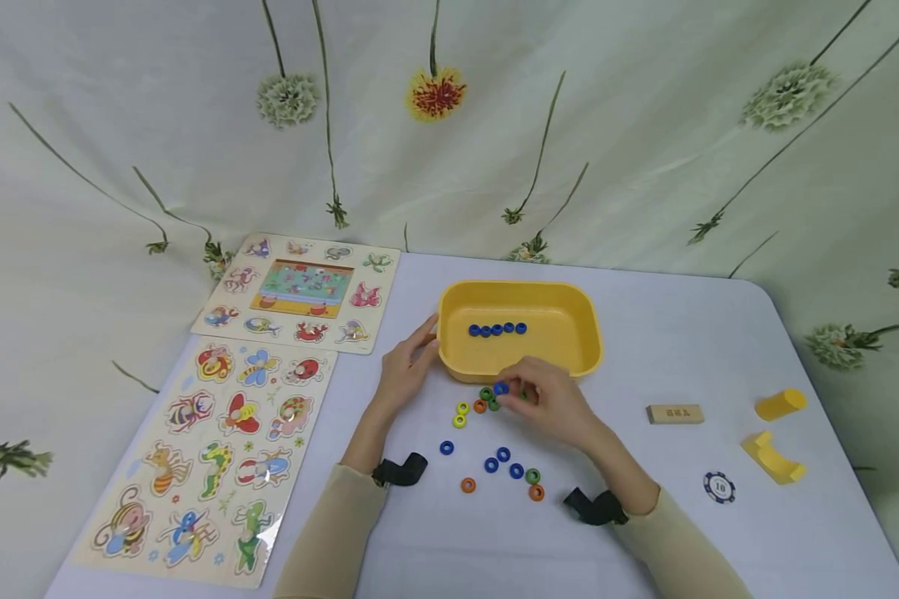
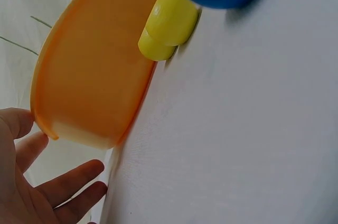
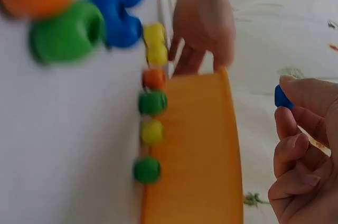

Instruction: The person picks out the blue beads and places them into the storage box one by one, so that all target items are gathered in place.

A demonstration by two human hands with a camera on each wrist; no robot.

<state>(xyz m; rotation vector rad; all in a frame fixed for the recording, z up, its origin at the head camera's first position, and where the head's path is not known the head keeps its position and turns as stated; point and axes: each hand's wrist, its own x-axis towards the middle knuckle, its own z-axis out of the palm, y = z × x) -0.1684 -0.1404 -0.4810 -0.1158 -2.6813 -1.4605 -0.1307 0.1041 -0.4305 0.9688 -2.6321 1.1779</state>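
Note:
My right hand [image 1: 554, 403] pinches a blue ring bead [image 3: 283, 97] between thumb and fingertip, above the table just in front of the yellow plastic tub [image 1: 592, 333]. My left hand [image 1: 404, 366] touches the rim at the tub's left end with loosely straight fingers. Inside the tub, several blue beads [image 1: 497, 330] form a row. Below my right hand lie green beads [image 3: 152, 102] and an orange bead [image 1: 480, 406], close to the tub's front wall. Two yellow beads [image 1: 460, 414] lie left of these. Nearer the front, blue beads [image 1: 504, 454], orange ones and a green bead [image 1: 532, 476] are scattered.
Two picture puzzle boards [image 1: 228, 449] cover the left side of the table. Over on the right are a wooden block [image 1: 676, 414], a poker chip [image 1: 719, 487], a yellow cylinder [image 1: 781, 404] and a yellow curved block [image 1: 773, 457]. A flower-printed cloth [image 1: 494, 166] hangs behind.

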